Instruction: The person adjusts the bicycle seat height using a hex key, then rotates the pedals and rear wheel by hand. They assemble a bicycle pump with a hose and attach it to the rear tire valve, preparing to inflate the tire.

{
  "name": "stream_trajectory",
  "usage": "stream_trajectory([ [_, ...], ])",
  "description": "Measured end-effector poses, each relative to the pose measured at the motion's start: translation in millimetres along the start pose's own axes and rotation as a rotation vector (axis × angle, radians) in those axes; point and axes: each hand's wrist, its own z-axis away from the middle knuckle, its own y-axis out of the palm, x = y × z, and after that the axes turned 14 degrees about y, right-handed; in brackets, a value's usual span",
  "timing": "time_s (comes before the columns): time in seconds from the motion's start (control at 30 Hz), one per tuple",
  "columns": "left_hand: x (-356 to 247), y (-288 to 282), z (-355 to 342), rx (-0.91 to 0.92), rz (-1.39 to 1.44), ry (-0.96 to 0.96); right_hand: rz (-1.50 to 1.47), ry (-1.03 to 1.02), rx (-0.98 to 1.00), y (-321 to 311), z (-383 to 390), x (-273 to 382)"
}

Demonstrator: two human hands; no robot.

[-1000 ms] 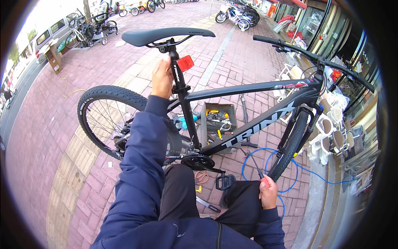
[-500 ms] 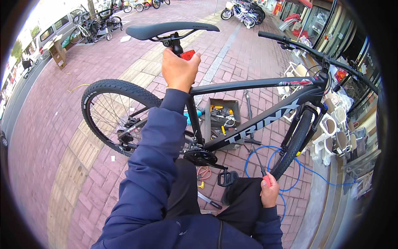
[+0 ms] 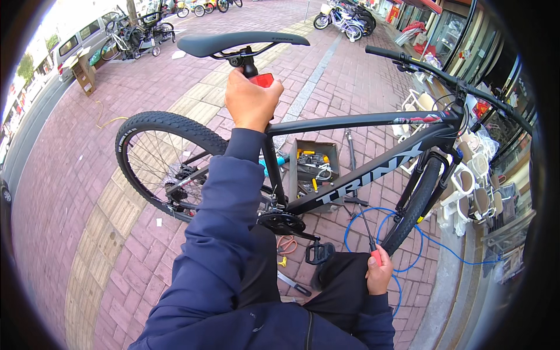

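Note:
A black mountain bike stands crosswise in front of me, its frame (image 3: 350,121) leading right to the handlebar. Below the black saddle (image 3: 239,43), my left hand (image 3: 252,104) is closed around the seat post (image 3: 249,63). The thumb of that hand lies against a red reflector (image 3: 263,80) on the post; the other fingers are mostly hidden behind it. Low on the right, my right hand (image 3: 381,275) holds a screwdriver (image 3: 374,252) by its red handle. Its long thin shaft points up and away, near the front wheel (image 3: 415,204).
Beyond the frame sits a metal toolbox (image 3: 315,146) full of tools. A blue hose (image 3: 446,245) coils by the front wheel. Orange-handled pliers (image 3: 286,244) lie near the pedal (image 3: 319,253). White child seats (image 3: 464,179) are piled along the shopfront at right; a cardboard box (image 3: 85,79) stands far left.
Both hands stay nearly where they were, with the same grips. The red reflector has tilted slightly and sits a little lower by my left thumb.

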Motion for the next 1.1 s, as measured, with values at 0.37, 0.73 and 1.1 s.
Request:
stream_trajectory([
  [0.37,105,-3,-17,0.301,1.532,-0.212,0.044,-0.059,-0.004,1,-3,-7],
  [0.73,85,18,5,0.118,1.570,-0.364,0.092,-0.107,-0.045,0,-4,-12],
  [1.1,84,24,8,0.017,1.481,-0.377,0.141,0.003,-0.066,1,3,-3],
])
